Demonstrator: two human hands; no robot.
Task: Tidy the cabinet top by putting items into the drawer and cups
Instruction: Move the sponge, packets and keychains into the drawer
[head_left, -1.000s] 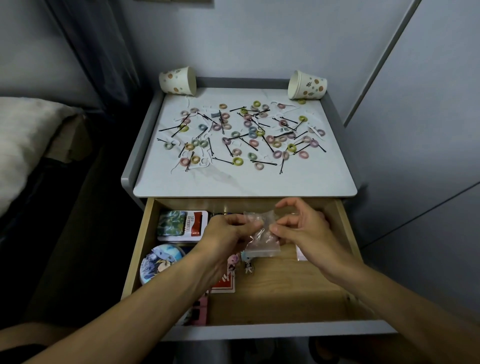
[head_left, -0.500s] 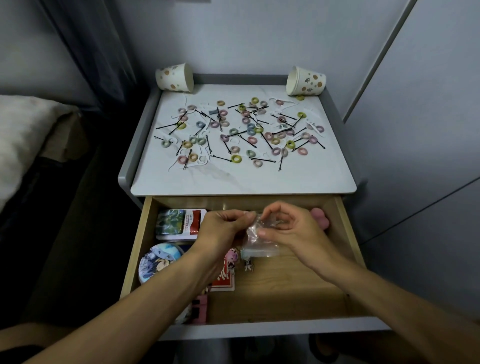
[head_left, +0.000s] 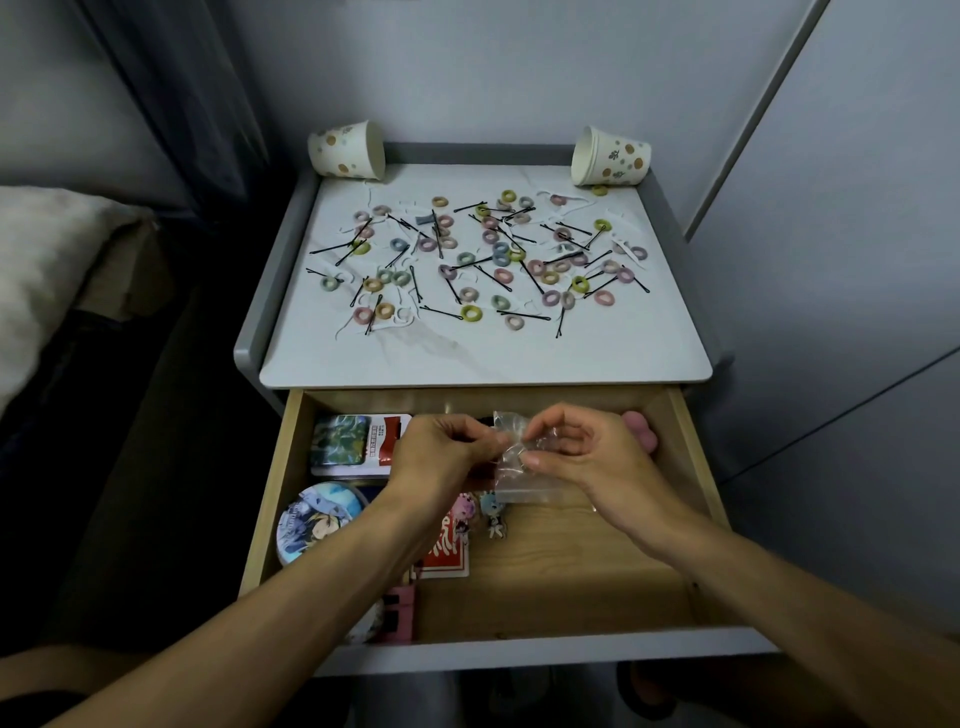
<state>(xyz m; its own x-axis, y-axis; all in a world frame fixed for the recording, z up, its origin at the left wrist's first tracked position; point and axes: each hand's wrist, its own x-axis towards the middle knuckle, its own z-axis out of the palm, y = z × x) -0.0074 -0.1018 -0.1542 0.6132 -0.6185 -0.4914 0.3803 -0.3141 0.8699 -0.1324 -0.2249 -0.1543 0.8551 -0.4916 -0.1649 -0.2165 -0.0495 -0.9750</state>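
Note:
Over the open wooden drawer (head_left: 691, 467) I hold a small clear plastic bag (head_left: 514, 467) between both hands. My left hand (head_left: 441, 457) pinches its left top edge and my right hand (head_left: 582, 457) pinches the right top edge. The white cabinet top (head_left: 483, 358) is strewn with several small coloured hair ties (head_left: 471, 313) and black bobby pins (head_left: 524, 315). Two spotted paper cups lie on their sides at the back corners, the left cup (head_left: 347, 150) and the right cup (head_left: 610, 156).
Inside the drawer lie a card box (head_left: 353, 444), a round printed tin (head_left: 317, 519), a red card pack (head_left: 447, 556), small figure charms (head_left: 491, 512) and a pink object (head_left: 641, 434). A bed (head_left: 36, 270) is at the left, a wall panel at the right.
Both hands with the bag have shifted slightly back toward the cabinet, and the fingers have closed in on the bag's top edge. The pink object behind my right hand has come into view.

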